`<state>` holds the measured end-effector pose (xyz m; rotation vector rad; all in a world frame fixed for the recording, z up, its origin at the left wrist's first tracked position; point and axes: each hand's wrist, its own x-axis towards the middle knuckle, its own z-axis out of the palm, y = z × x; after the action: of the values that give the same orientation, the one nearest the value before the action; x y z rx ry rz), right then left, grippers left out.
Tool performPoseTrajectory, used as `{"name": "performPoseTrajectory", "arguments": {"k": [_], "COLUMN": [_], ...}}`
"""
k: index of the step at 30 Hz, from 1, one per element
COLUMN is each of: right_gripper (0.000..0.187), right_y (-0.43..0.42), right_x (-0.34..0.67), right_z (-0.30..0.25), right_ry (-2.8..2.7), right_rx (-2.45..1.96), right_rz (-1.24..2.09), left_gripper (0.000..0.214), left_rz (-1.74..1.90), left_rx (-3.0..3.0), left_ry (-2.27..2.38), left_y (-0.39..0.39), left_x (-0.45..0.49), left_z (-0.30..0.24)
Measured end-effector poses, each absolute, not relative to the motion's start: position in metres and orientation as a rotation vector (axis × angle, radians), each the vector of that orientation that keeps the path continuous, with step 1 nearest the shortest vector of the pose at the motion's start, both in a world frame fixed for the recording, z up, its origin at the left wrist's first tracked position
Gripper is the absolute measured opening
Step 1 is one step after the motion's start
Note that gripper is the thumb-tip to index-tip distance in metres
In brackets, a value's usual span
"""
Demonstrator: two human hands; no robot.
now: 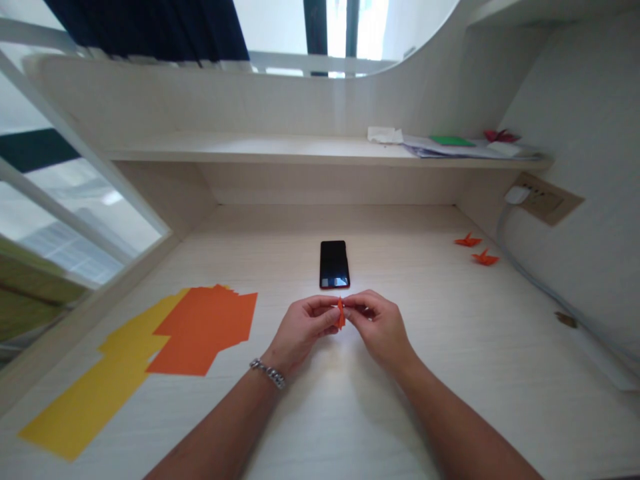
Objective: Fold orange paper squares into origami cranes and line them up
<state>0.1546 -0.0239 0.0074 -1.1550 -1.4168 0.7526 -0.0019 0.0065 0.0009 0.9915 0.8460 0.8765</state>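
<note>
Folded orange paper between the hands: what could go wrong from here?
The small folded orange paper is pinched between the left hand and right hand, so it might crease wrongly or tear. If dropped, it could land on the black smartphone ahead. The metal chain bracelet might catch the loose orange sheets nearby.

Desk (410, 280): phone (334, 264) lay centre | paper sheets (200, 330) lay left | two paper cranes (468, 241) lay right | shelf (250, 150) ran behind
</note>
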Motion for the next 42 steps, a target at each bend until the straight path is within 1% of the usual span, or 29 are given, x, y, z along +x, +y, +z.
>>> {"name": "performPoseTrajectory", "arguments": {"k": [7, 17, 21, 25, 31, 37, 42], "right_gripper": [0.012, 0.006, 0.006, 0.009, 0.007, 0.01, 0.012], "right_y": [-0.02, -0.021, -0.021, -0.021, -0.022, -0.022, -0.021], "right_x": [0.16, 0.159, 0.161, 0.163, 0.166, 0.168, 0.167], "right_z": [0.004, 0.008, 0.007, 0.008, 0.007, 0.006, 0.006], "right_ry": [-1.433, -1.435, -1.507, -1.622, -1.726, -1.776, -1.724], "right_rx": [-1.196, -1.237, -1.23, -1.245, -1.228, -1.22, -1.191], "right_rz": [0.946, 0.952, 0.882, 0.724, 0.597, 0.569, 0.587], "left_gripper": [0.028, 0.021, 0.021, 0.022, 0.023, 0.022, 0.021], "left_rz": [0.797, 0.804, 0.84, 0.835, 0.814, 0.813, 0.856], "left_rx": [1.06, 1.019, 0.99, 1.082, 1.221, 1.21, 1.073], "left_ry": [0.855, 0.857, 0.807, 0.829, 0.868, 0.892, 0.815], "left_y": [0.011, 0.009, 0.007, 0.006, 0.008, 0.008, 0.006], "left_x": [-0.007, -0.006, -0.002, -0.001, -0.003, -0.003, -0.001], "left_z": [-0.002, 0.002, 0.004, 0.005, 0.006, 0.008, 0.007]}}
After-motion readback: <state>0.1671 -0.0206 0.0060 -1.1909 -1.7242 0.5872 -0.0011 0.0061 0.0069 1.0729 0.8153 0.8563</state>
